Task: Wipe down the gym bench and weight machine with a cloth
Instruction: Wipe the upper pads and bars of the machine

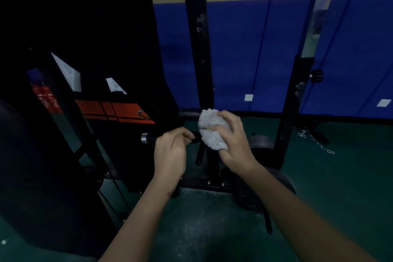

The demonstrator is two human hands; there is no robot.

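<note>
Both forearms are stretched forward over a dusty green floor (202, 229). The left hand (170, 151) is seen from the back, its fingers curled and its fingertips closed on a short black bar (153, 136). This bar runs level and ends in a chrome cap just left of that hand. The right hand (234, 140) is wrapped around a bunched white fluffy cloth (209, 134), with the thumb laid across its front and a fingertip showing under its lower edge. The cloth is held just right of the left hand, against the spot where the bar meets the black upright (200, 49) of the weight machine; how firmly it is pressed there cannot be told.

Below the right forearm a dark weight plate (246, 198) is partly covered by the arm. A second plate (261, 142) is seen just right of the right hand, at the foot of another black post. To the left of the left hand a black panel with orange stripes (110, 110) is tilted, and the large dark mass beside it is too dim to be identified.

Farther right of the right hand, a metal chain (319, 142) is lying on the floor. Beyond both hands the back wall is covered by blue padding (244, 59), and thin black cables are strung in front of it.
</note>
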